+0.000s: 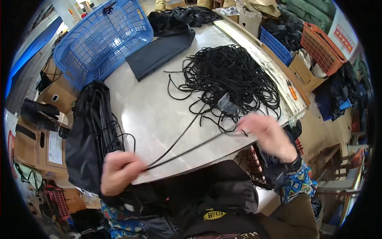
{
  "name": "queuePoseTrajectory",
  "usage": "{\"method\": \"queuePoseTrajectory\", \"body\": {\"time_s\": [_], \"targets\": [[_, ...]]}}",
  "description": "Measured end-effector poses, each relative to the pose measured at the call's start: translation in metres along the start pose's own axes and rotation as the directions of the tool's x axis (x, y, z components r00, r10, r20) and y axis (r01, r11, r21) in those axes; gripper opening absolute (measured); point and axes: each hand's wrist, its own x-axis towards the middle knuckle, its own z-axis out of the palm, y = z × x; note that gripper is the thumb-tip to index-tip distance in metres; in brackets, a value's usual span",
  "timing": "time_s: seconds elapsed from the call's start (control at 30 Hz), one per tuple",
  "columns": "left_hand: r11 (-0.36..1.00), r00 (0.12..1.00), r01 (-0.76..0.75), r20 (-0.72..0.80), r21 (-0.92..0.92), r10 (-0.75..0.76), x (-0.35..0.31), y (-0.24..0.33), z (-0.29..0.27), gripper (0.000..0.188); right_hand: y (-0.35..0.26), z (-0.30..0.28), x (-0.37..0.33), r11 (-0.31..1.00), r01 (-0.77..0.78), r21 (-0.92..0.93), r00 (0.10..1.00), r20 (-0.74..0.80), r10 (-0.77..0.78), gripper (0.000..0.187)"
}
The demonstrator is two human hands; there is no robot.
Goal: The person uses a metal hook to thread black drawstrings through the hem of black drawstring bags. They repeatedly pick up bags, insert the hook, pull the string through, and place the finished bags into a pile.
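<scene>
Table (139, 107): pale; blue basket (104, 44) at far left.
Around: cartons (47, 149) left, orange crate (321, 49) right.
Cords (234, 71): heaped on table beyond right hand (268, 134); two reach left hand (121, 170).
Left hand: closed on cords.
Right hand: blurred; grip unclear.

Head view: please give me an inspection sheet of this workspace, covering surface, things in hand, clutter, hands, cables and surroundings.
Surface: pale, shiny tabletop.
Things in hand: black cord, two lengths running from the left hand; tangled cord pile beyond.
Clutter: folded dark cloth, blue basket tipped up, black fabric bundle, orange-handled tool.
Hands: left closed on cord; right hand blurred, grip unclear.
Cables: nothing seen that is clearly electrical.
Surroundings: orange basket at right, cardboard box at left.
</scene>
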Motion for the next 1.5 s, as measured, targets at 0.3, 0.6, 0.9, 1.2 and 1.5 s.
{"method": "queuePoseTrajectory", "body": {"time_s": [0.3, 0.6, 0.9, 1.2, 1.5], "targets": [[0.574, 0.791, -0.455, -0.013, -0.681, 0.612, -0.111, -0.109, -0.092, 0.031, 0.126, -0.091, -0.014, 0.764, -0.421, -0.49, 0.784, -0.62, 0.034, 0.026], [0.654, 0.842, -0.353, -0.532, -0.669, -0.089, -0.084, -0.078, 0.005, 0.015, 0.073, -0.042, -0.009, 0.83, -0.08, -0.553, 0.927, -0.347, -0.142, 0.022], [0.901, 0.987, 0.151, 0.014, -0.406, -0.159, -0.006, -0.034, 0.08, 0.013, -0.031, 0.038, -0.011, 0.96, -0.241, 0.145, 0.905, 0.39, 0.169, 0.024], [0.316, 0.808, -0.453, -0.235, -0.834, 0.541, -0.067, -0.11, -0.015, 0.033, 0.02, -0.047, 0.007, 0.881, -0.43, 0.198, 0.837, -0.278, 0.471, 0.024], [0.866, 0.995, 0.097, 0.042, -0.491, -0.088, 0.021, -0.05, 0.071, 0.019, 0.039, -0.009, 0.036, 0.897, 0.051, -0.439, 0.958, -0.233, -0.168, 0.022]]}}
